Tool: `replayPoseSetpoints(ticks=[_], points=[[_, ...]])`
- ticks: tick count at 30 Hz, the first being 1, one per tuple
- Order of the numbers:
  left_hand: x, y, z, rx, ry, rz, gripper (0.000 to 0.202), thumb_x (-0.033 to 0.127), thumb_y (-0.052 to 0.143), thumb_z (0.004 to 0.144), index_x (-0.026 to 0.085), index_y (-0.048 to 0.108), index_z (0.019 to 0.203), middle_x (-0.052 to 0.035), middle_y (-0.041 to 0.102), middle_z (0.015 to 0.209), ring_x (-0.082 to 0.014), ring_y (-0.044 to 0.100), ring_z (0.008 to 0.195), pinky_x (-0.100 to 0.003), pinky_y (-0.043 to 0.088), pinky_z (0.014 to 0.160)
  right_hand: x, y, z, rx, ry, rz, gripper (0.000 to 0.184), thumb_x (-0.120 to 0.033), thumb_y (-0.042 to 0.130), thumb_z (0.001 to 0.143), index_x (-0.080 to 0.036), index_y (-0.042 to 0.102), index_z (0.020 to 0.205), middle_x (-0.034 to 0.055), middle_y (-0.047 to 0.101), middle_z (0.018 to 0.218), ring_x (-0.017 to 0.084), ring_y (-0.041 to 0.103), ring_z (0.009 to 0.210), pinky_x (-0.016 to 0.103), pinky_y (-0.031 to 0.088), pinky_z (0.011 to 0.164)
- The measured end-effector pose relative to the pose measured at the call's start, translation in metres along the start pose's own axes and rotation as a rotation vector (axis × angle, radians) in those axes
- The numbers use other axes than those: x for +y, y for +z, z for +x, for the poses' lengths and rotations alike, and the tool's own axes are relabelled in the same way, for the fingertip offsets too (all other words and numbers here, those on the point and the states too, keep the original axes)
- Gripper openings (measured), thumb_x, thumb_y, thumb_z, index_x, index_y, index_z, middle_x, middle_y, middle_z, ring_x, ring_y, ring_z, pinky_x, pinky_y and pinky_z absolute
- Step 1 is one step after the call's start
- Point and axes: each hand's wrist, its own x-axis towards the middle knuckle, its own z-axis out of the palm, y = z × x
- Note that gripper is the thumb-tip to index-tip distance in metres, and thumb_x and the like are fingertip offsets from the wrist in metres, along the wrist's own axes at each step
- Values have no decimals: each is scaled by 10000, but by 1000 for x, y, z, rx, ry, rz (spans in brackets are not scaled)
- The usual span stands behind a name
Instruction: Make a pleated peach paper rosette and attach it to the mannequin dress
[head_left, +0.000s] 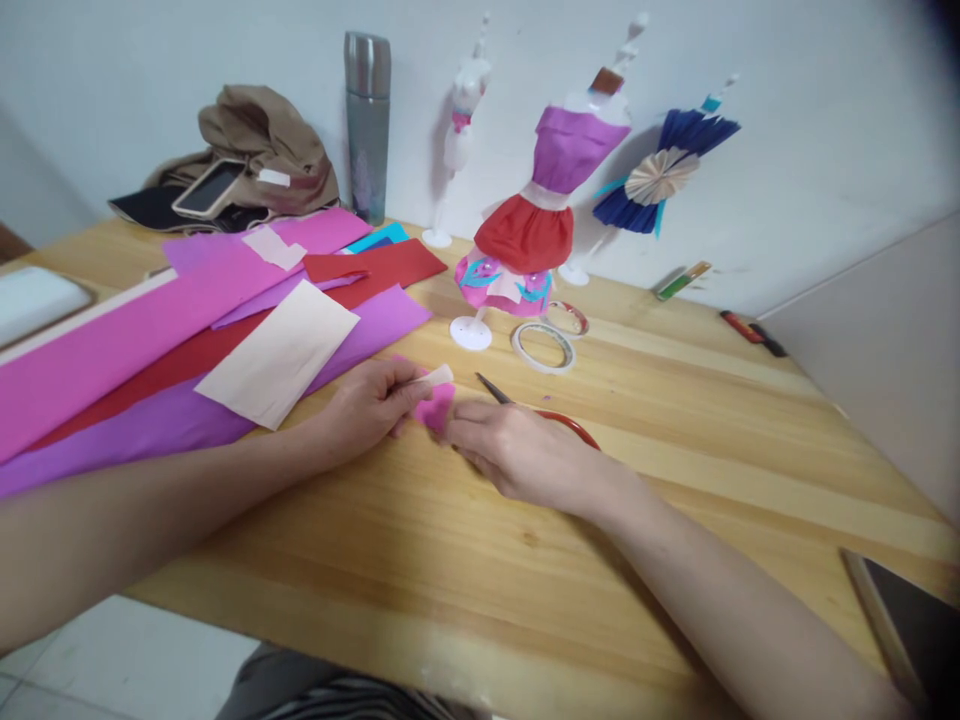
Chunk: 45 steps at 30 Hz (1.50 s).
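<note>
My left hand (369, 405) pinches a small pale strip (433, 377), perhaps tape, at the top of a little pink paper piece (437, 407) on the wooden table (675, 420). My right hand (517, 450) lies knuckles-up, its fingers pressed on the pink piece from the right. Red-handled scissors (559, 418) lie just behind my right hand, partly hidden by it. Whether the strip is stuck to the pink piece I cannot tell.
Sheets of pink, purple, red and cream paper (187, 340) spread at the left. Three mannequin stands line the wall, the nearest in a purple-and-red paper dress (532, 215). A tape roll (544, 347), steel flask (367, 125), cloth bag with phone (247, 160) and pens (750, 330) sit around.
</note>
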Motion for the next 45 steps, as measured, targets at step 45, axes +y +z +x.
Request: replayPoseSetpoints(ticks=[45], points=[[11,-1,-4,-36,-34,-40,449,502,505,919,193,424,604,55,416,498,-96,398,493,-227,322,511,87,-79,-63,282,493,385,286,-476,652,841,-193,646,798,62,706,799,234,655,775,405,510,758]])
